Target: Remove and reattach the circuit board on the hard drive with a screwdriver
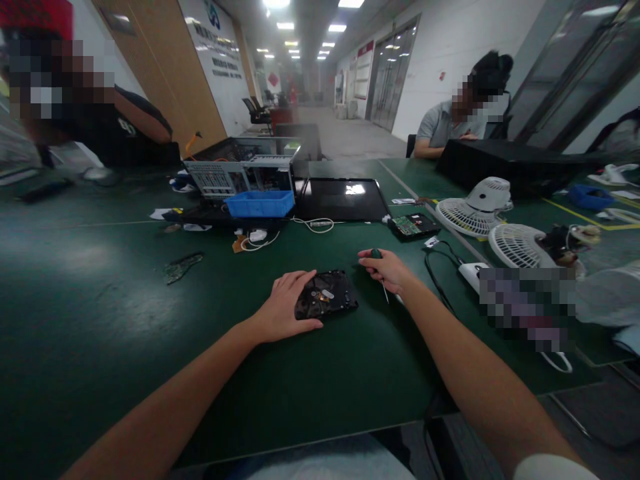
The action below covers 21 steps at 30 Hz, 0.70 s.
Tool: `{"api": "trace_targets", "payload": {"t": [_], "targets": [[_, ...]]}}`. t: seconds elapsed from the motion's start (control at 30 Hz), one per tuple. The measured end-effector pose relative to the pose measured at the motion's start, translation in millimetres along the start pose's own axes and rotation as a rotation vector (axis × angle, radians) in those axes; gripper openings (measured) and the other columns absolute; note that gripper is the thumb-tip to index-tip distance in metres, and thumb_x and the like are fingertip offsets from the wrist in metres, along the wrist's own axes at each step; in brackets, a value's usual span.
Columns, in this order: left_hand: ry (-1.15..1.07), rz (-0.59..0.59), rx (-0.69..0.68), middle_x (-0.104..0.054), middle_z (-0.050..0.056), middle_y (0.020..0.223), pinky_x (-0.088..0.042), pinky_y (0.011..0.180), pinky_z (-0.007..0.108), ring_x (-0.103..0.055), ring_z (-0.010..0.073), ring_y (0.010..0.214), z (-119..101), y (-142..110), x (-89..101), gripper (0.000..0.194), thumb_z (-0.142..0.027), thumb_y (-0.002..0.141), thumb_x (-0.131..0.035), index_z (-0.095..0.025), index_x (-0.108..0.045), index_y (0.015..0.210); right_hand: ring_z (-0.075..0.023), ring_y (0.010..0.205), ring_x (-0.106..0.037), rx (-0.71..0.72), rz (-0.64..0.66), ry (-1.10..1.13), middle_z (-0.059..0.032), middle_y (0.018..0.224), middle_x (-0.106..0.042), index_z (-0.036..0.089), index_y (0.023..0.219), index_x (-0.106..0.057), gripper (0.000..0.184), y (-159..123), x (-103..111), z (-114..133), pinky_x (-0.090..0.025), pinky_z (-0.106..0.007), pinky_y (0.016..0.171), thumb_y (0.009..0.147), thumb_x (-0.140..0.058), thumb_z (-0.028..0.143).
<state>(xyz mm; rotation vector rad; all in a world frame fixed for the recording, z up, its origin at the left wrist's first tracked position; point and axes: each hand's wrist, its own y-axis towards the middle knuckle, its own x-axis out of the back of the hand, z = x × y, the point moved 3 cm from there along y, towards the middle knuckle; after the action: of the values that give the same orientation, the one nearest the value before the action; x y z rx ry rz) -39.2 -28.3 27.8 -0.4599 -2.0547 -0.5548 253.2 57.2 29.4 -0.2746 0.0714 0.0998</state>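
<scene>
On the green table lies a black hard drive [335, 293], flat, with screws and a small metal part showing on its upper face. My left hand [283, 308] grips its left end, thumb along the near edge and fingers over the far edge. To the right of the drive, my right hand [387, 270] is closed around a screwdriver [376, 254] with a dark green handle. Its thin metal shaft points down toward me, apart from the drive. A loose green circuit board [183, 268] rests to the left.
Behind stand an opened computer case [240, 175], a blue tray [260, 203] and a black panel [345, 199]. Another drive with a green board [414, 226] lies back right, near white fan parts [475, 207] and a power strip [473, 273]. Two people sit across the table.
</scene>
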Motion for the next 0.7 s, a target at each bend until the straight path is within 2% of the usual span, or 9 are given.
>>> {"api": "trace_targets", "payload": {"t": [0.2,0.3,0.37,0.43,0.53,0.7], "targets": [[0.016,-0.009,-0.057,-0.042,0.014,0.158,-0.033,0.119,0.058,-0.039,0.0393,0.145,-5.4,-1.1,-2.0,0.105,-0.073,0.079,-0.074,-0.028,-0.029,0.162,-0.0069,0.053,-0.044,0.008,-0.011,-0.012,0.0028,0.067,-0.055,0.016,0.100,-0.068,0.027,5.1,3.8,-5.4,-0.024,-0.016,0.039,0.076,-0.075,0.008],[-0.031,-0.055,-0.040,-0.042,0.013,0.159,-0.035,0.119,0.053,-0.039,0.0352,0.146,0.8,-0.5,-0.5,0.080,-0.065,0.096,-0.057,-0.027,-0.031,0.161,-0.0068,0.054,-0.045,0.010,-0.010,-0.017,0.0027,0.067,-0.055,0.016,0.100,-0.068,0.026,5.4,3.8,-6.1,-0.024,-0.016,0.039,0.076,-0.075,0.008],[-0.013,-0.147,0.022,-0.046,0.012,0.156,-0.036,0.119,0.050,-0.041,0.0315,0.145,15.2,1.8,4.5,0.061,-0.055,0.105,-0.042,-0.025,-0.038,0.157,-0.0066,0.054,-0.044,0.012,-0.009,-0.017,0.0027,0.067,-0.054,0.016,0.100,-0.067,0.025,4.6,2.7,-5.0,-0.024,-0.016,0.039,0.077,-0.074,0.008],[0.077,-0.260,0.114,-0.054,0.011,0.148,-0.037,0.117,0.049,-0.046,0.0303,0.140,39.6,3.0,14.9,0.051,-0.050,0.106,-0.040,-0.024,-0.049,0.149,-0.0065,0.054,-0.044,0.013,-0.007,-0.017,0.0029,0.066,-0.053,0.015,0.101,-0.067,0.025,3.5,0.8,-3.2,-0.024,-0.015,0.039,0.077,-0.074,0.008],[0.288,-0.404,0.305,-0.060,0.013,0.139,-0.039,0.114,0.050,-0.050,0.0333,0.135,91.5,-6.9,41.6,0.046,-0.047,0.100,-0.050,-0.021,-0.058,0.138,-0.0064,0.052,-0.043,0.007,-0.006,-0.021,0.0028,0.064,-0.053,0.015,0.100,-0.066,0.025,2.3,-2.5,-1.1,-0.023,-0.015,0.038,0.077,-0.074,0.008],[0.551,-0.570,0.674,-0.059,0.018,0.137,-0.035,0.114,0.051,-0.048,0.0370,0.133,180.1,-64.4,96.8,0.052,-0.048,0.095,-0.055,-0.016,-0.057,0.137,-0.0065,0.051,-0.043,0.000,-0.008,-0.040,0.0029,0.063,-0.053,0.015,0.101,-0.067,0.026,4.9,-5.2,-2.9,-0.023,-0.015,0.038,0.077,-0.075,0.009]]}}
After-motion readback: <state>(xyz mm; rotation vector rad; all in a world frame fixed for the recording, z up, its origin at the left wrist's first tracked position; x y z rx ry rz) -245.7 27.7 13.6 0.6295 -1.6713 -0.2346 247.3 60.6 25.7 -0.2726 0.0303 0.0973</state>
